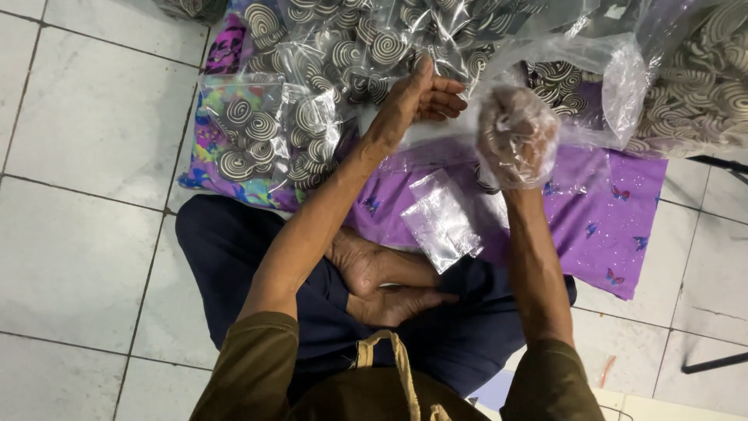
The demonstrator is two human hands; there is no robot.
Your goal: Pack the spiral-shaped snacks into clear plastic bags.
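My left hand (417, 97) is raised over the purple cloth (608, 210), fingers curled onto the edge of a clear plastic bag (436, 129) that is hard to make out. My right hand (516, 136) is wrapped inside a thin plastic bag used like a glove, fingers bunched; whether it holds any snack pieces I cannot tell. A small stack of empty clear bags (441, 221) lies on the cloth between my forearms. Filled packets of spiral brown-and-cream snacks (269, 129) lie to the left of my left hand.
A big open plastic bag of loose spiral snacks (701, 86) sits at the upper right. More filled packets (374, 39) pile along the top. I sit cross-legged on white floor tiles (86, 156), bare feet (382, 284) under my arms. A colourful patterned cloth (206, 148) lies beneath the packets.
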